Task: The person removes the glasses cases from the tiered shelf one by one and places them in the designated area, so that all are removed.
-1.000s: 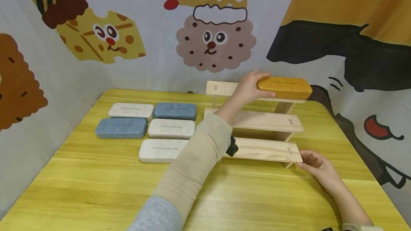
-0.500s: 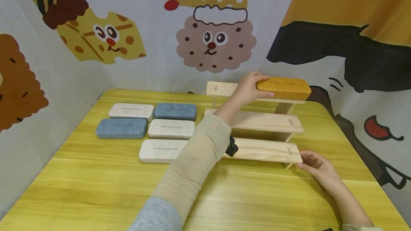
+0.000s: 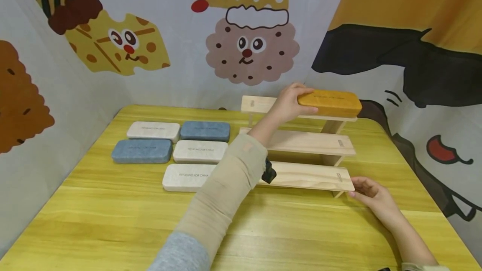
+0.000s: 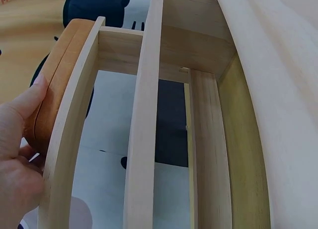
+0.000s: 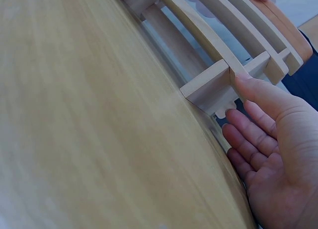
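Note:
An orange glasses case (image 3: 331, 103), long with rounded ends, lies along the right part of the top shelf of a three-step wooden display rack (image 3: 308, 142). My left hand (image 3: 289, 103) grips its left end, with the thumb on the near side and the fingers over the far side. In the left wrist view the thumb presses the side of the case (image 4: 62, 85) above the shelf board. Down at the right end of the lowest shelf, my right hand (image 3: 374, 198) holds the board's corner, thumb in front and fingers curled behind. The right wrist view shows its thumb (image 5: 258, 92) against the board end.
Left of the rack lie several closed cases in staggered rows: white cases (image 3: 153, 130) and blue cases (image 3: 142, 151). My left forearm covers part of the nearest white case (image 3: 186, 177) and the rack's left side. A cartoon-printed curtain (image 3: 180, 87) hangs behind the yellow wooden table (image 3: 113, 221).
My left hand and the orange case have slid slightly left along the top shelf. The right hand stays at the lowest shelf's end, and the other cases keep their places.

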The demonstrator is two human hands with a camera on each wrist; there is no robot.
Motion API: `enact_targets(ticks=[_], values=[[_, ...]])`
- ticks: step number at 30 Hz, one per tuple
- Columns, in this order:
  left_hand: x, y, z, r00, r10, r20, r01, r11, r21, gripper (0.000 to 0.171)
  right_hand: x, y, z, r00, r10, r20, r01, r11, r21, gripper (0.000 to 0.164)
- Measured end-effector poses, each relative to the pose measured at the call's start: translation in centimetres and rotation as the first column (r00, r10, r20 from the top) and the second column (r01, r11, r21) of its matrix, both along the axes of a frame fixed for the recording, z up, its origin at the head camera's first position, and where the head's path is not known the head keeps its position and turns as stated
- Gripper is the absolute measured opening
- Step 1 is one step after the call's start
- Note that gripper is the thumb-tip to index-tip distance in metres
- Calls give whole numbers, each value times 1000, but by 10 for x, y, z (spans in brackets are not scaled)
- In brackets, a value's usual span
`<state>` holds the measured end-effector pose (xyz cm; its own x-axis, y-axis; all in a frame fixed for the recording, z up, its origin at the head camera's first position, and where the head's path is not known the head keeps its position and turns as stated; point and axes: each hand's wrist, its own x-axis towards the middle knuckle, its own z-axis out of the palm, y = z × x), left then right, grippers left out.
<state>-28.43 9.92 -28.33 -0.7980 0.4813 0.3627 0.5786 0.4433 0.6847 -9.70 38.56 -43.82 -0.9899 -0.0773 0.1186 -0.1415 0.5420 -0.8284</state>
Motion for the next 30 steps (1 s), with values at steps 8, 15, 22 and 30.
enact_targets(ticks=[8, 15, 22, 30], values=[[3, -7, 2, 1000, -7, -25, 7, 1000, 12, 63, -1, 0, -2, 1000, -1, 5, 1, 1000, -3, 40], [4, -14, 4, 1000, -22, -9, 22, 997, 67, 62, 0, 1, 0, 1000, 4, 10, -4, 1000, -10, 40], [9, -23, 12, 999, -45, -10, 46, 988, 150, 60, 0, 2, 0, 1000, 8, 3, -8, 1000, -16, 38], [20, -33, 22, 999, -38, -26, 42, 984, 173, 60, 0, 2, 0, 1000, 16, -6, -16, 1000, -17, 37]])
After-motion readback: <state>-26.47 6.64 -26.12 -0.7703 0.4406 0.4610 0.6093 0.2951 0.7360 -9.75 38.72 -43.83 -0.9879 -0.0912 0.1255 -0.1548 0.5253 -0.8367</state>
